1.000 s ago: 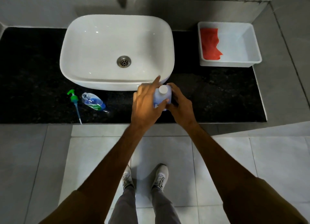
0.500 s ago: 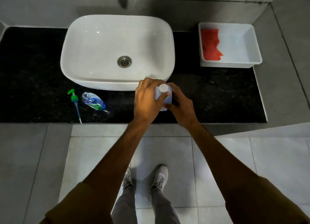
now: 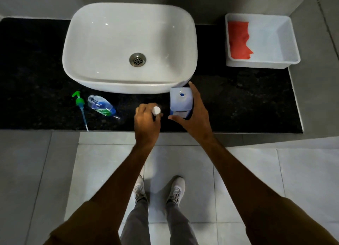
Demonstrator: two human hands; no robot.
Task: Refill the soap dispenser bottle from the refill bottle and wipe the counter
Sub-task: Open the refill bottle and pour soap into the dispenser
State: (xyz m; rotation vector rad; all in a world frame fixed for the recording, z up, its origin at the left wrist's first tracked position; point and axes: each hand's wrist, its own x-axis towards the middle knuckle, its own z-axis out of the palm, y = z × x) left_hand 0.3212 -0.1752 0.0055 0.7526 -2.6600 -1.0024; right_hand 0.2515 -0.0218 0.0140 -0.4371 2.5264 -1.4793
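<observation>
The left hand [image 3: 146, 121] pinches the white cap [image 3: 156, 109] clear near the counter's [image 3: 238, 101] front edge, while the right hand's [image 3: 194, 116] spread fingers steady the uncapped refill [image 3: 180, 102] upright for pouring into the pumpless dispenser [image 3: 100, 106] beside the pump [image 3: 79, 102]; labels unreadable.

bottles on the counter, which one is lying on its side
The clear dispenser bottle beside the green pump; the refill bottle stands upright in the right hand.

Two bottles [image 3: 181, 102] [image 3: 101, 106], one cap [image 3: 156, 109], one pump [image 3: 80, 102], one cloth [image 3: 238, 41], one tub [image 3: 291, 43].
</observation>
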